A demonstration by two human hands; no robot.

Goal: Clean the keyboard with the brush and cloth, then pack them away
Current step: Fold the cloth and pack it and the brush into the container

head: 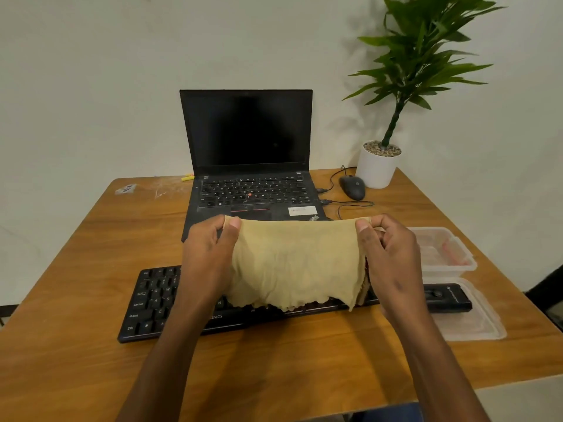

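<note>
A yellow cloth (pixel 294 263) hangs spread out above the black keyboard (pixel 152 303), which lies across the wooden table. My left hand (pixel 210 254) pinches the cloth's upper left corner and my right hand (pixel 387 254) pinches its upper right corner. The cloth's ragged lower edge drapes over the middle of the keyboard and hides those keys. A black brush-like object (pixel 447 298) lies on a clear plastic lid (pixel 475 327) just right of the keyboard. The clear plastic container (pixel 447 254) stands open behind that lid.
An open black laptop (pixel 246 153) with a dark screen stands behind the keyboard. A black mouse (pixel 352 187) and its cable lie to the laptop's right, next to a potted plant (pixel 377 166). The table (pixel 91 254) ends near the right of the container.
</note>
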